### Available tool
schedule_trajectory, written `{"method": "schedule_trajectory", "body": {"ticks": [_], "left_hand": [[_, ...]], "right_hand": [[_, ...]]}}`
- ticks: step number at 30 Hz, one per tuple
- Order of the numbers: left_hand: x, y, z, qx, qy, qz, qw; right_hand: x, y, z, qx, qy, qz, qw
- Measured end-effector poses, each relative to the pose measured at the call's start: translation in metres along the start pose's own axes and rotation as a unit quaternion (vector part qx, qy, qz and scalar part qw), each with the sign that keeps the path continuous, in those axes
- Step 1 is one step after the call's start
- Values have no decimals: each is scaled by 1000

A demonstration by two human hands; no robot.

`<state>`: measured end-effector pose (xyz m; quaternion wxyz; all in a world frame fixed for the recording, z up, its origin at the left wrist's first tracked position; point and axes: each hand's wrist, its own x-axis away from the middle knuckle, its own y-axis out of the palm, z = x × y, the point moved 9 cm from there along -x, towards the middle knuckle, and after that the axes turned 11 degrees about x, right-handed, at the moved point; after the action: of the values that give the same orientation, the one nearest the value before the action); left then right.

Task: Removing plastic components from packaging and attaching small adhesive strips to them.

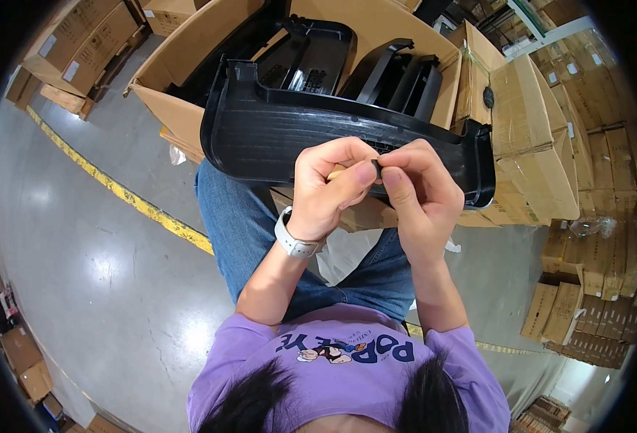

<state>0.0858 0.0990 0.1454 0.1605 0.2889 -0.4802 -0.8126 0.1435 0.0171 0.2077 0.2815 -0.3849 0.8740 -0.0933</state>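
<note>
Centrally, a small black piece [376,169] is sitting between the fingertips of a left hand [322,186] and a right hand [432,196].

At far left, brown cartons [80,43] are standing stacked on a wooden pallet [67,102], and a yellow floor line [120,191] is running diagonally across the grey floor [109,252]. Moving right, an open cardboard box [163,108] is holding several black plastic parts [318,43]. A long black panel [261,137] is stretching sideways across the near side of that box, its lower left corner reaching over the person's left knee, which is showing in blue jeans [225,216].

In front of the panel, the left hand is curling inward, a white watch [298,242] circling its wrist. Its thumb and forefinger are pinching from the left, their tips meeting the small black piece; a tan sliver [336,172] is showing among its fingers, too covered to identify. The piece is lying just right of the left thumb tip and just left of the right one. The right hand is mirroring this, its thumb and forefinger pinching the piece from the right.

Farther right, more cardboard boxes [524,108] are standing beside the open one, and tall carton stacks [611,166] are lining the edge.
</note>
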Motion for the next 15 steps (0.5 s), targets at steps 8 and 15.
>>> {"method": "schedule_trajectory", "body": {"ticks": [8, 15], "left_hand": [[0, -2, -6, -7, 2, -12, 1000], [1, 0, 0, -56, 19, 3, 998]], "right_hand": [[4, 3, 9, -91, 41, 2, 995], [4, 2, 6, -52, 13, -1, 999]]}}
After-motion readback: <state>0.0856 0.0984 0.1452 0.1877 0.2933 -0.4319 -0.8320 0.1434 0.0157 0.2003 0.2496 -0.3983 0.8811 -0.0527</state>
